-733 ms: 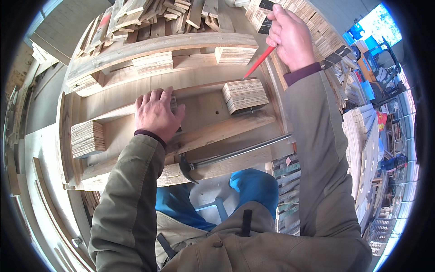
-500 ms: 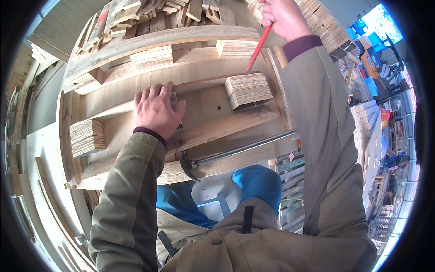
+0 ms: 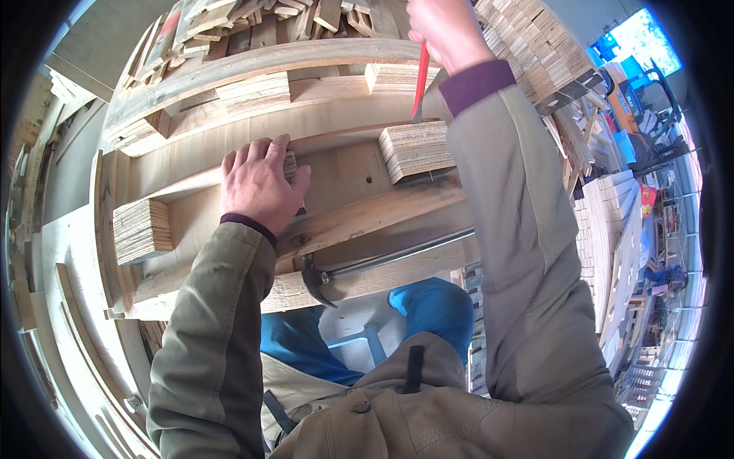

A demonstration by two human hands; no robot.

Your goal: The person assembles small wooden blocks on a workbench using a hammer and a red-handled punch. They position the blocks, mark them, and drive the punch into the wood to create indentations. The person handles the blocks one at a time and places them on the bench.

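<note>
My left hand (image 3: pixel 258 186) lies flat, fingers together, on a small layered wooden block on a pallet board (image 3: pixel 336 180). My right hand (image 3: pixel 447 30) is at the top of the view, closed around a red pencil (image 3: pixel 420 80) that points down. The pencil tip touches the far edge of a layered plywood block (image 3: pixel 417 149) standing on the same board. A claw hammer (image 3: pixel 367 268) with a steel handle lies along the near plank, close to my knees, with neither hand on it.
More plywood blocks sit at the left end (image 3: pixel 141 229) and on the far plank (image 3: pixel 252 93). Loose wood offcuts (image 3: pixel 260 19) are piled beyond the pallet. Stacked boards (image 3: pixel 619 229) stand at the right. My blue-trousered knee (image 3: pixel 432 306) is below the pallet edge.
My right hand has come nearer with the red pencil, swinging it upright until its tip met the right plywood block. My left hand has stayed pressed on the small block.
</note>
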